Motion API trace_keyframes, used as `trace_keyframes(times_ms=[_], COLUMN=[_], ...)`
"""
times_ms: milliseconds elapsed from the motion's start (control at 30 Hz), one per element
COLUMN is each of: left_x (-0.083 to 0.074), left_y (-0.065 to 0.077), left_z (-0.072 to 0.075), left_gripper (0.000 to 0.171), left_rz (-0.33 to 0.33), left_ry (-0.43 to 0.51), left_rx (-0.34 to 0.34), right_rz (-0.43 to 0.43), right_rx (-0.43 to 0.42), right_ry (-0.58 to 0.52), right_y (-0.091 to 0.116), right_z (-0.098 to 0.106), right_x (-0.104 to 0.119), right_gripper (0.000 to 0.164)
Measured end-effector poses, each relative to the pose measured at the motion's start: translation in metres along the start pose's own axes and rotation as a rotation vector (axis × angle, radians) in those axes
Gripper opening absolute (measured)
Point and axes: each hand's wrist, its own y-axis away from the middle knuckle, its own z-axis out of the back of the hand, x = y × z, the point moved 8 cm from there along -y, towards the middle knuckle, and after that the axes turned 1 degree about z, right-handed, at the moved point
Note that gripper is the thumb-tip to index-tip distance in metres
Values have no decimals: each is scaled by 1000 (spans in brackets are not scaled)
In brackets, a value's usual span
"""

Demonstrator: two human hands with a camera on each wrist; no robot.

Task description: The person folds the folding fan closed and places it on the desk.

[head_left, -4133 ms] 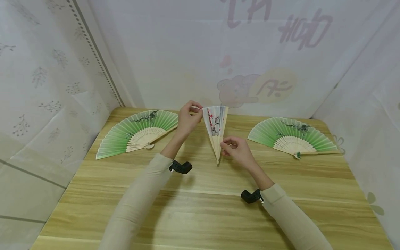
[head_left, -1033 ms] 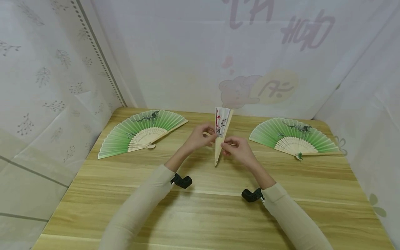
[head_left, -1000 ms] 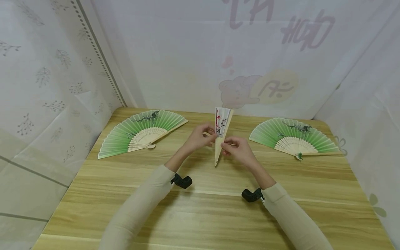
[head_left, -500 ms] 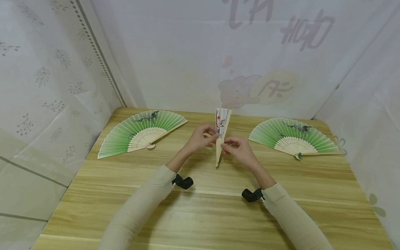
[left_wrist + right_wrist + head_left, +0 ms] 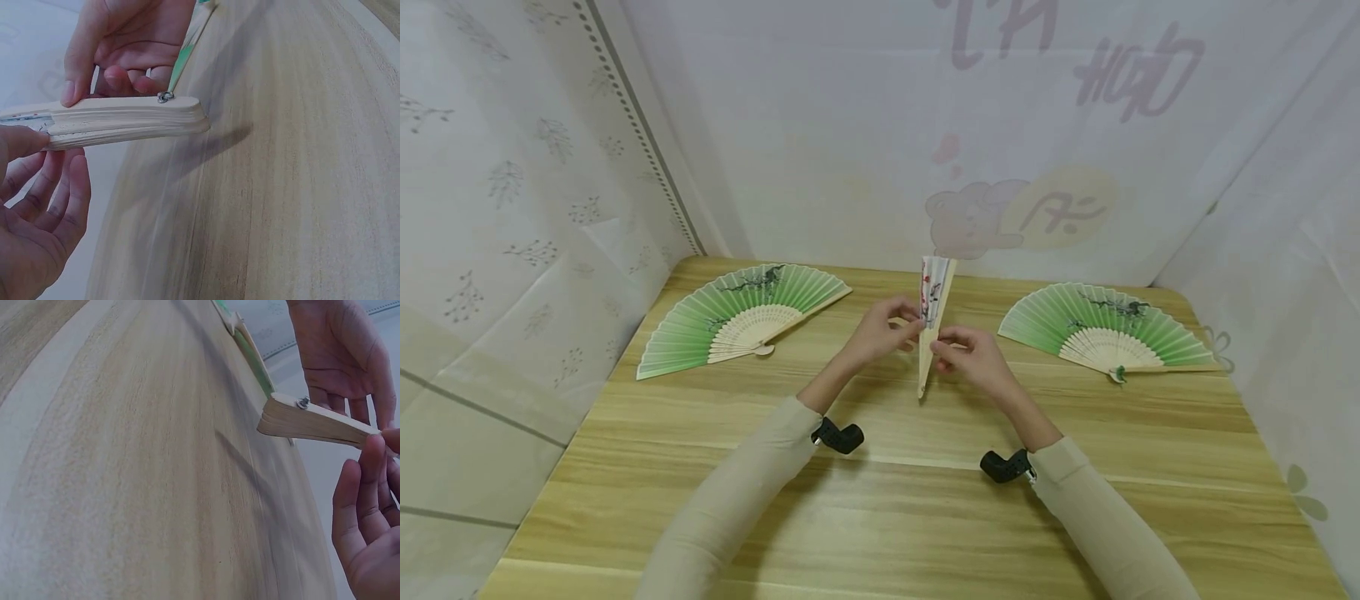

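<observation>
A white folding fan [image 5: 936, 292] with red blossoms and pale bamboo ribs is nearly folded, held above the table with its pivot end toward me. My left hand [image 5: 882, 332] pinches its left edge partway down, thumb against the ribs. On the opposite edge, the thumb and fingers of my right hand [image 5: 973, 358] grip the outer rib. The left wrist view shows the stacked ribs [image 5: 125, 122] and a small metal rivet [image 5: 165, 97] at the pivot end. In the right wrist view the fan's rib stack [image 5: 312, 425] juts out from between both hands.
Two green folding fans lie spread on the wooden table [image 5: 880, 517]: a left one [image 5: 741, 321] and a right one [image 5: 1108, 325] with a small green tassel [image 5: 1117, 374]. A printed pale curtain [image 5: 820, 125] stands behind the table's back edge.
Since about four seconds ago, my left hand has moved from the fan's top left corner down its edge, and the fan has narrowed. Over the last second it narrows slightly more; my right hand stays put.
</observation>
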Motion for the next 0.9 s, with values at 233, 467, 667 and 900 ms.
trace_keyframes(times_ms=[233, 467, 667, 900], left_x=[2, 8, 12, 11], left_y=[0, 0, 0, 2], left_z=[-1, -5, -10, -11], left_gripper=[13, 16, 17, 19], left_rz=[11, 54, 58, 50], left_ry=[7, -1, 2, 32], left_rx=[4, 20, 39, 32], right_rz=[11, 29, 42, 33], right_rx=[16, 30, 23, 12], right_ry=[-4, -19, 10, 54], right_y=[0, 2, 1, 1], right_z=[1, 1, 1, 3], right_x=[-4, -5, -4, -4], right_gripper=[17, 17, 17, 14])
